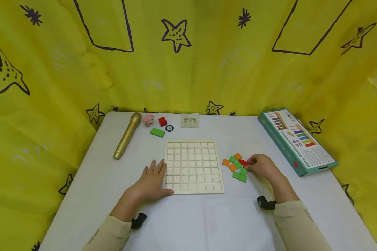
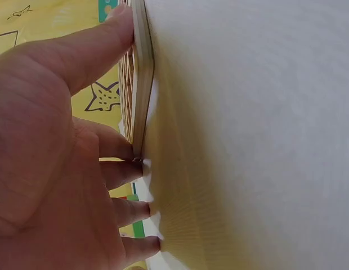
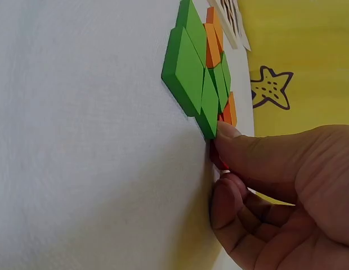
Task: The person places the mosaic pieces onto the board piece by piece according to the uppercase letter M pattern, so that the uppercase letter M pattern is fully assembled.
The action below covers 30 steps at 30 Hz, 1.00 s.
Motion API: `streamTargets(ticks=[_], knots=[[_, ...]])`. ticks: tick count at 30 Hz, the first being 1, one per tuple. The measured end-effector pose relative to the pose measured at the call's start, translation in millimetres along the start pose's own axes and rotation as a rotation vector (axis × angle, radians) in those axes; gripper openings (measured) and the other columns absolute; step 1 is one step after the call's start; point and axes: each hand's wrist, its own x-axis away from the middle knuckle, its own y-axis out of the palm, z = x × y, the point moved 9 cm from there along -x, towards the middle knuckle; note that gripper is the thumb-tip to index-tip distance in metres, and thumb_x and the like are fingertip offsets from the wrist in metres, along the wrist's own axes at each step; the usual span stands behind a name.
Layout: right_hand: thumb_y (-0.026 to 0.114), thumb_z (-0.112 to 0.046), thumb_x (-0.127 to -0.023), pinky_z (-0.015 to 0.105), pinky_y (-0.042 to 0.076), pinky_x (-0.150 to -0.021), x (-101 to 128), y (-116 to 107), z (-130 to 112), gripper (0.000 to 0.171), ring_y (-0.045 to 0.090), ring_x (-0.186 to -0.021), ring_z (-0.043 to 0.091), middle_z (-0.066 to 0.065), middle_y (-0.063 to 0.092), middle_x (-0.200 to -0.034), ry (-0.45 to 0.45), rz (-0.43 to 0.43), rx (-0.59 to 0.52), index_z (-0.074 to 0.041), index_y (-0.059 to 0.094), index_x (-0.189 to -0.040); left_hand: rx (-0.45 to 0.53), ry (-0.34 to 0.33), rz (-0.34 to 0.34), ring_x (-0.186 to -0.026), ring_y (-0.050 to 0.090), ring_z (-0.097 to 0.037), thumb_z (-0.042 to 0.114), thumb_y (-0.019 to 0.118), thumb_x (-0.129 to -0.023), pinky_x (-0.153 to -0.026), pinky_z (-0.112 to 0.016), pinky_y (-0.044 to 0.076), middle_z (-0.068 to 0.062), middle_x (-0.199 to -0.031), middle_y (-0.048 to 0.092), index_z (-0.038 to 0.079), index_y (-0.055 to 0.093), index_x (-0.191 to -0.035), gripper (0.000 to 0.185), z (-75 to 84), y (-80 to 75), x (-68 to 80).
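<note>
A pale wooden board [image 1: 193,167] with a grid of square recesses lies flat on the white table. My left hand [image 1: 150,179] rests at its left side, fingers spread and fairly straight, the thumb [image 2: 115,34] on the near left corner. To the right of the board sits a cluster of flat square tiles: several green tiles [image 1: 239,175] and several orange tiles [image 1: 232,167]. Among them is a red tile [image 3: 216,154], which my right hand [image 1: 264,167] pinches between thumb and fingertips; the fingers partly cover it. Another bit of red shows behind the thumb in the right wrist view.
Back left lie a gold microphone [image 1: 127,136], a pink crumpled-looking object [image 1: 149,120], a red cube [image 1: 162,121], a green block [image 1: 157,132] and a small dark disc [image 1: 169,128]. A pattern card [image 1: 190,120] is behind the board. A game box [image 1: 298,141] stands right, before yellow curtains.
</note>
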Motion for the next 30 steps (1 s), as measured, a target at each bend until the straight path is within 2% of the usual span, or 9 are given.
streamTargets(ticks=[7, 15, 21, 26, 30], knots=[[0.077, -0.012, -0.088, 0.040, 0.048, -0.076, 3, -2, -1, 0.023, 0.056, -0.084, 0.028, 0.012, 0.064, -0.089, -0.012, 0.005, 0.003, 0.005, 0.067, -0.100, 0.012, 0.006, -0.001, -0.152, 0.002, -0.043, 0.058, 0.074, -0.084, -0.119, -0.060, 0.009, -0.017, -0.166, 0.014, -0.003, 0.023, -0.158, 0.109, 3.7, -1.5, -0.1], [0.078, -0.015, -0.088, 0.038, 0.047, -0.074, 4, -8, 0, 0.021, 0.055, -0.084, 0.026, 0.009, 0.064, -0.088, -0.024, 0.022, 0.007, 0.001, 0.069, -0.099, -0.020, 0.016, 0.012, -0.151, 0.006, -0.044, 0.061, 0.073, -0.083, -0.119, -0.061, 0.012, -0.018, -0.166, 0.017, -0.003, 0.025, -0.157, 0.109, 5.4, -6.3, -2.9], [0.076, -0.014, -0.090, 0.037, 0.046, -0.073, 5, -13, -3, 0.017, 0.054, -0.084, 0.026, 0.008, 0.064, -0.089, -0.046, -0.001, -0.007, 0.000, 0.070, -0.099, -0.023, 0.018, 0.013, -0.151, 0.008, -0.045, 0.060, 0.074, -0.083, -0.118, -0.062, 0.014, -0.019, -0.165, 0.019, -0.004, 0.026, -0.156, 0.109, 7.2, -7.9, -1.8], [0.072, -0.010, -0.093, 0.034, 0.050, -0.071, -3, -18, -21, 0.014, 0.058, -0.080, 0.024, 0.008, 0.065, -0.088, -0.072, -0.021, -0.043, 0.001, 0.070, -0.100, -0.018, -0.001, 0.011, -0.151, 0.008, -0.044, 0.060, 0.075, -0.082, -0.118, -0.061, 0.015, -0.019, -0.165, 0.019, -0.004, 0.026, -0.157, 0.109, 5.4, -6.8, 1.6], [0.069, -0.010, -0.095, 0.039, 0.056, -0.076, -17, -20, -40, 0.016, 0.064, -0.081, 0.024, 0.010, 0.069, -0.092, -0.089, -0.025, -0.082, 0.003, 0.070, -0.104, -0.019, 0.001, 0.002, -0.151, 0.008, -0.045, 0.059, 0.075, -0.083, -0.118, -0.061, 0.016, -0.019, -0.165, 0.020, -0.004, 0.026, -0.156, 0.108, 5.9, -3.5, 4.0]])
